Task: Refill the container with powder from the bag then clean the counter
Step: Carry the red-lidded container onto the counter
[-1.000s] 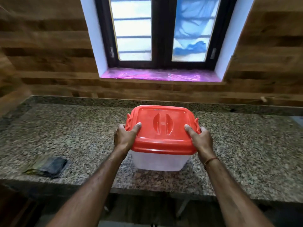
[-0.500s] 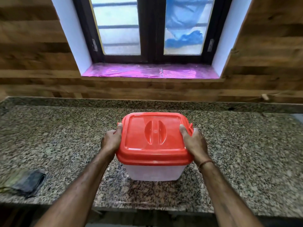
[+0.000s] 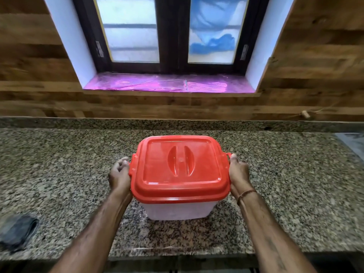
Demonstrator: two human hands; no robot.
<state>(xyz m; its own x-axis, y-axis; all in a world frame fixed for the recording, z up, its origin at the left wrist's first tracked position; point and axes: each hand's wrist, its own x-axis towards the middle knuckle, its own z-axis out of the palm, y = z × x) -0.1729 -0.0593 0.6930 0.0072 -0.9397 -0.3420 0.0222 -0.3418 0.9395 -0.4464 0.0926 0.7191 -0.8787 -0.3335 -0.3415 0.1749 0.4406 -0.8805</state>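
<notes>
A translucent container (image 3: 178, 210) with a red lid (image 3: 181, 166) stands on the granite counter (image 3: 285, 194) in front of me. My left hand (image 3: 119, 175) is at the lid's left side, its fingers curled round the left latch (image 3: 133, 161). My right hand (image 3: 239, 174) is pressed to the lid's right side, thumb up on the right latch (image 3: 228, 155); its other fingers are hidden behind the lid's edge. No powder bag is in view.
A dark folded cloth (image 3: 16, 231) lies at the counter's front left edge. A wood-panelled wall and a window with a pink-covered sill (image 3: 169, 83) rise behind the counter. Bare granite lies on both sides of the container.
My thumbs have slid off the lid's top and both hands have moved out to the side latches. The container has been brought closer to me on the counter.
</notes>
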